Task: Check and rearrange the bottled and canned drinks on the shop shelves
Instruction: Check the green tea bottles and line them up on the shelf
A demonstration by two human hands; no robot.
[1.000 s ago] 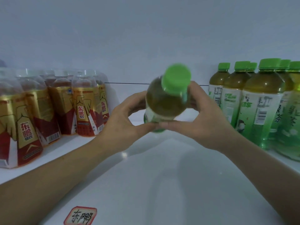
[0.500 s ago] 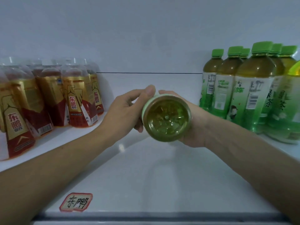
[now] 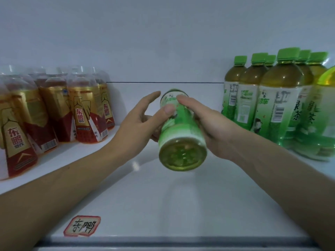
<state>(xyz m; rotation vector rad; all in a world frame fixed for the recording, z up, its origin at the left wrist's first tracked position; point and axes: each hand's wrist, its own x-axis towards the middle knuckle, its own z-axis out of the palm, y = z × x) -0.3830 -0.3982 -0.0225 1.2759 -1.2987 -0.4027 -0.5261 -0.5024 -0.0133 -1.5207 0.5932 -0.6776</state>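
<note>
I hold a green tea bottle point(image 3: 181, 134) above the middle of the white shelf point(image 3: 163, 205). It lies tipped with its base facing me and its cap end pointing away, out of sight. My left hand point(image 3: 137, 122) holds its left side, with the thumb on the label, lower fingers underneath and the index finger stretched out clear of it. My right hand point(image 3: 210, 125) grips the right side, its fingers curled over the top of the label.
Several green tea bottles point(image 3: 279, 105) with green caps stand at the right. Several red-and-gold drink bottles point(image 3: 85, 109) stand in rows at the left. A handwritten label point(image 3: 82, 226) is stuck near the shelf's front edge. A white wall closes the back.
The bottle went from cap towards me to base towards me, then dropped a little so its label shows on top. My left index finger has lifted off it.
</note>
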